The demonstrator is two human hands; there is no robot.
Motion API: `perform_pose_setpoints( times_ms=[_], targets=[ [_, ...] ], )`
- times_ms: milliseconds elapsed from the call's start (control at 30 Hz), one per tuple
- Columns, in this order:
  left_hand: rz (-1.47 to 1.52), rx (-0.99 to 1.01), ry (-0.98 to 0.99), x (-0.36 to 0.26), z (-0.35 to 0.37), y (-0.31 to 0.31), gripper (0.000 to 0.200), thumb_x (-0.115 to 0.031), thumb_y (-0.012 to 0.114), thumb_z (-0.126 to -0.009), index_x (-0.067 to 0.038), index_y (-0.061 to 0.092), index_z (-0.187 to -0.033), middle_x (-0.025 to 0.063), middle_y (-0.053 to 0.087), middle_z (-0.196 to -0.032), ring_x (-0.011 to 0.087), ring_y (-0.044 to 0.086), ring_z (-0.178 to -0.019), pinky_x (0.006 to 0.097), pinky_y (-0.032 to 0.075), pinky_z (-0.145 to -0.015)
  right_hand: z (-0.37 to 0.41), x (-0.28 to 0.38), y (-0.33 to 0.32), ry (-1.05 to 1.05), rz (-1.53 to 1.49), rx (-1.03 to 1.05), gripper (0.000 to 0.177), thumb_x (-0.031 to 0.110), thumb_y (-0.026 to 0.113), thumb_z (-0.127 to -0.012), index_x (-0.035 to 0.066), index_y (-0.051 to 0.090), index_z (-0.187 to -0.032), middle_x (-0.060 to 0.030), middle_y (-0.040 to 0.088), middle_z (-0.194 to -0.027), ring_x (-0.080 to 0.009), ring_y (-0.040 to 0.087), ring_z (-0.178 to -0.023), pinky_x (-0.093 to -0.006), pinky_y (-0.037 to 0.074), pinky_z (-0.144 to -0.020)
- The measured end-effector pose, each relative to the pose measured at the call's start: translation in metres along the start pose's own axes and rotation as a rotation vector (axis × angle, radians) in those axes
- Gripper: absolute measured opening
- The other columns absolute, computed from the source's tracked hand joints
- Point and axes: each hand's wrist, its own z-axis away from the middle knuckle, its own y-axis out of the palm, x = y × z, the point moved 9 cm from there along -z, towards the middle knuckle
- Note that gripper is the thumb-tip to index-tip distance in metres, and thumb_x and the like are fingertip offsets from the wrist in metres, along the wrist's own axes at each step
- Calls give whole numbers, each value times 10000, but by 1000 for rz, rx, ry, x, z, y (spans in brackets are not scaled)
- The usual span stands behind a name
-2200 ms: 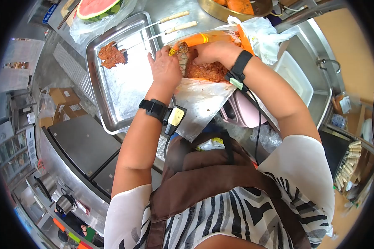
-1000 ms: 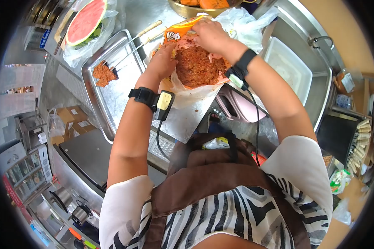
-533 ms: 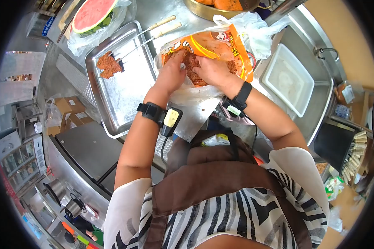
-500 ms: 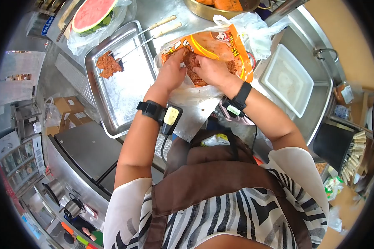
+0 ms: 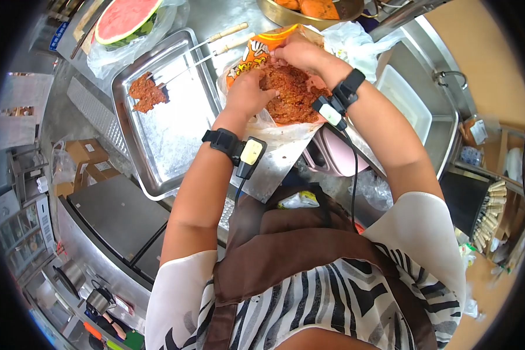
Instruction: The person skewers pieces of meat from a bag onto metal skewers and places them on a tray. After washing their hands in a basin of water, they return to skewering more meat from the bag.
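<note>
A steel table [image 5: 224, 13] spreads beneath and around the fingers of both hands. To the left of the left fingers lies a rectangular metal tray [image 5: 178, 146], its shiny floor mostly bare. Directly under both sets of fingers is an orange printed plastic bag [image 5: 255, 53], opened out with its pale film trailing toward the wearer. A halved watermelon [image 5: 125, 20] sits well apart, beyond the tray. The red, marinated minced-looking meat [image 5: 294, 100] lies in the bag between and nearer than the fingers, a wet, lumpy, glistening mound. The right hand [image 5: 302, 53] has its fingers bent and close together at the bag's far edge; whether they pinch the film cannot be told. The left hand [image 5: 248, 94] has its thumb spread widely from its fingers, at the mound's left edge. Left of these fingers, two wooden-handled skewers [image 5: 230, 31] slant into the tray toward a small red lump of meat [image 5: 147, 93].
</note>
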Motion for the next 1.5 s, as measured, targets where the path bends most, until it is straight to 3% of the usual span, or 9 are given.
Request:
perform_pose_setpoints(
  times_ms=[400, 633, 733, 800, 833, 900, 1200, 1300, 1500],
  targets=[
    [-49, 132, -138, 2, -17, -4, 303, -233, 701, -685, 4, 668, -870, 176, 661, -806, 300, 638, -791, 361, 491, -748, 12, 5, -7, 54, 118, 29, 163, 133, 598, -846, -24, 643, -860, -61, 644, -805, -121, 574, -702, -268, 465, -646],
    [49, 52, -120, 10, -14, -7, 328, -159, 651, -728, -37, 627, -1031, 186, 658, -934, 311, 628, -922, 369, 490, -824, 22, 9, -11, -30, 114, 39, 205, 212, 638, -833, 8, 645, -856, -32, 630, -775, -136, 570, -717, -287, 467, -638],
    [214, 39, -51, 15, -3, -9, 354, -77, 670, -721, -8, 585, -1058, 161, 641, -1000, 299, 628, -914, 356, 491, -799, 55, -9, 9, 273, 289, 271, 265, 291, 669, -795, 108, 654, -985, -21, 633, -1003, -173, 579, -937, -346, 493, -774],
    [32, 46, 47, 11, 7, -12, 334, -38, 678, -713, 1, 581, -1031, 164, 629, -1042, 306, 612, -960, 357, 482, -828, 60, -28, 29, -168, -197, 281, 287, 259, 679, -791, 118, 644, -1040, -27, 630, -1029, -153, 564, -992, -343, 483, -831],
    [31, 41, 44, 12, 10, -12, 334, -38, 678, -713, 1, 581, -1031, 164, 629, -1042, 306, 612, -960, 357, 482, -828, 59, -39, 44, -426, 199, 224, 314, 217, 681, -785, 95, 632, -1071, -38, 630, -1051, -133, 561, -1005, -324, 452, -884],
    [-16, 60, 82, 9, 16, -10, 374, -40, 685, -704, -2, 576, -1060, 160, 627, -1054, 302, 594, -1002, 356, 469, -862, 105, 14, 32, -263, -456, 137, 341, 281, 643, -807, 60, 609, -1064, -81, 657, -987, -173, 611, -874, -315, 473, -792],
    [22, -8, 102, 5, 22, -15, 482, -76, 673, -735, -17, 537, -1194, 180, 602, -1123, 310, 567, -1063, 370, 445, -909, 80, 21, 54, -418, 383, -50, 296, 228, 556, -827, 29, 603, -1040, -141, 651, -980, -282, 610, -906, -364, 458, -823],
    [129, -48, 99, 5, 23, -22, 500, -92, 655, -763, -28, 514, -1239, 192, 599, -1127, 310, 577, -1050, 367, 452, -898, 71, 14, 54, -107, 788, 114, 292, 226, 557, -818, 37, 615, -1033, -153, 650, -978, -273, 618, -883, -363, 457, -811],
    [226, 15, 6, -10, 30, -34, 434, -139, 620, -815, -44, 529, -1228, 208, 605, -1102, 319, 597, -1008, 363, 465, -867, 77, -49, 15, -2, -156, 197, 385, 339, 543, -864, 45, 614, -1102, -61, 639, -1051, -154, 572, -933, -286, 427, -851]
  ],
)
